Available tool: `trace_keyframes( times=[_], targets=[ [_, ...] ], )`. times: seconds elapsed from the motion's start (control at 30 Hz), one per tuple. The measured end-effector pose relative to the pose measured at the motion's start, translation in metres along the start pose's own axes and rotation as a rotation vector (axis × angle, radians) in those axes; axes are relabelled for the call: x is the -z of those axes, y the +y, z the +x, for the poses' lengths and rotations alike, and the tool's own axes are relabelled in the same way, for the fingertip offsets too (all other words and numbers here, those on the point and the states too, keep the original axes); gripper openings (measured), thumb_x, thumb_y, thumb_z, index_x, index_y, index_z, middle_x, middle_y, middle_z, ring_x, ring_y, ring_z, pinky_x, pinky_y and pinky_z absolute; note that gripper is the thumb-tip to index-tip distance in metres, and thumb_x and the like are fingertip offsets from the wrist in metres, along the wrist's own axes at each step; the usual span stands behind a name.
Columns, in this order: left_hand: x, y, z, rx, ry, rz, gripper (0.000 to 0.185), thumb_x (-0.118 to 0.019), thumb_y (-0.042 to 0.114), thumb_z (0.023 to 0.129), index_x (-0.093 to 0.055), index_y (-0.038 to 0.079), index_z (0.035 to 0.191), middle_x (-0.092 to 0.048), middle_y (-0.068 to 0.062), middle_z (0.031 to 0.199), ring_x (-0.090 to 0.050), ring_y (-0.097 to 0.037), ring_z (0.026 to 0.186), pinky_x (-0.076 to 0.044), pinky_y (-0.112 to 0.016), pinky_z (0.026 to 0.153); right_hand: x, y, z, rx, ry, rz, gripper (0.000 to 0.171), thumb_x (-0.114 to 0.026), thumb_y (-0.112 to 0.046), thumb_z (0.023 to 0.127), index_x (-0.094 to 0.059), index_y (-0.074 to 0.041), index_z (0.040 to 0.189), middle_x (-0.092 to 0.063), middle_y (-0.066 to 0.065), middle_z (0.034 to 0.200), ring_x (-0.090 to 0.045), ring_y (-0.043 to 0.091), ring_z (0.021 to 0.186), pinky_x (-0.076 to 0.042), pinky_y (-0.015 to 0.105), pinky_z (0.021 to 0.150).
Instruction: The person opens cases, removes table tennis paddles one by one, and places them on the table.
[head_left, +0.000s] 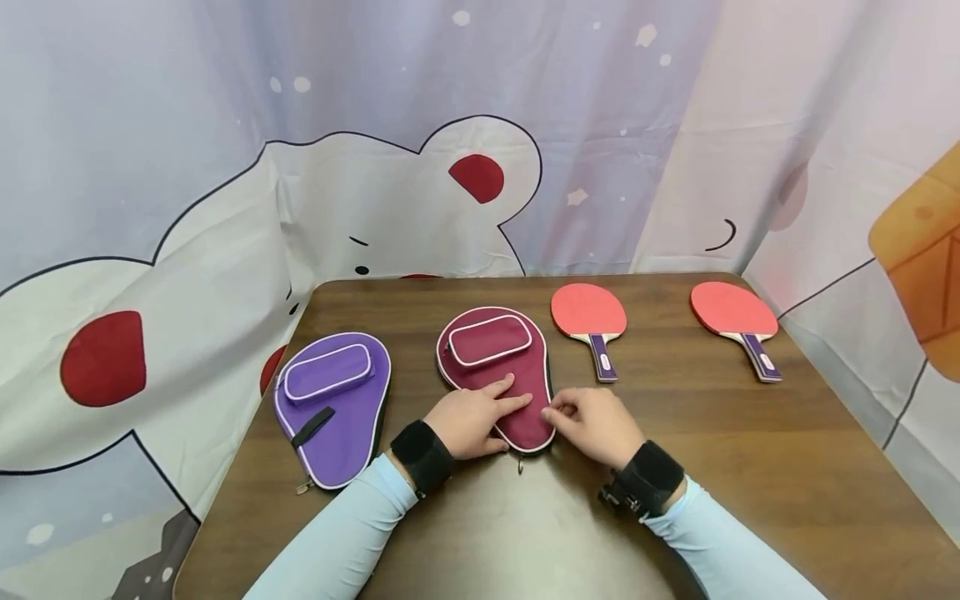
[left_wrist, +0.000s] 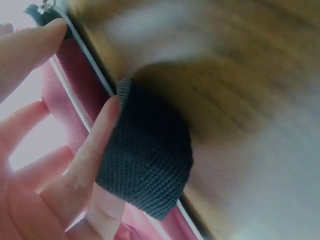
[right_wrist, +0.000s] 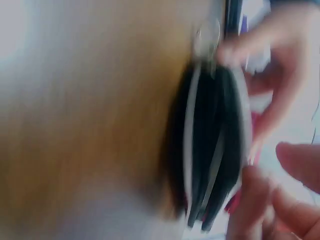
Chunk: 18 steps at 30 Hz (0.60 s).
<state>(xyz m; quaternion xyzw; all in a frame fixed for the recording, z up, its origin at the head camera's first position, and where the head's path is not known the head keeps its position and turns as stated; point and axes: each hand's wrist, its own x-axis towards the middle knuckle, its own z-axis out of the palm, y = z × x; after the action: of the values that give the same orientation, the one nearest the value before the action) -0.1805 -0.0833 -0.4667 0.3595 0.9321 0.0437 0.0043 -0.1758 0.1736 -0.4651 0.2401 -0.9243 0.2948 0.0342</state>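
Maroon paddle-shaped zip case (head_left: pixel 529 368) lies on brown wood-grain counter (head_left: pixel 750 450). Left hand (head_left: pixel 469 422) rests on it, fingers spread. Right hand (head_left: pixel 597 425) at its right edge, fingers bent; can't tell if pinching.

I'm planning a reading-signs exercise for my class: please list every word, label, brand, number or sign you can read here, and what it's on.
No words, brands or numbers can be read.
Left paddle: small pale label on the handle, too small to read.
Right paddle: similar label, also too small.
Red case, purple case: no lettering visible.
Curtain: drawings only.
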Motion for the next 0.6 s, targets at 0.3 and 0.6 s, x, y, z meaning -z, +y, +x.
trace_keyframes(
  times=[0.3,0.6],
  targets=[
    [-0.005,-0.003,-0.015,-0.094,0.048,-0.142,0.069,-0.087,0.032,0.094,-0.063,0.026,0.158,-0.051,-0.01,0.167,-0.077,-0.022,0.107,-0.06,-0.04,0.096,-0.006,0.016,0.004,-0.174,-0.056,0.1,0.02,-0.078,-0.024,0.103,-0.079,-0.004,0.107,-0.079,-0.004,0.089,-0.07,0.008,0.079,-0.058,0.04,0.077],
    [0.003,-0.01,-0.039,-0.091,0.244,-0.213,0.031,-0.078,0.023,0.103,-0.078,0.017,0.133,-0.076,0.004,0.126,-0.073,-0.012,0.114,-0.059,-0.035,0.097,0.002,-0.006,0.002,-0.192,0.061,0.244,0.029,-0.079,-0.02,0.102,-0.075,0.001,0.122,-0.078,-0.002,0.093,-0.074,0.009,0.077,-0.058,0.033,0.076]
  ],
)
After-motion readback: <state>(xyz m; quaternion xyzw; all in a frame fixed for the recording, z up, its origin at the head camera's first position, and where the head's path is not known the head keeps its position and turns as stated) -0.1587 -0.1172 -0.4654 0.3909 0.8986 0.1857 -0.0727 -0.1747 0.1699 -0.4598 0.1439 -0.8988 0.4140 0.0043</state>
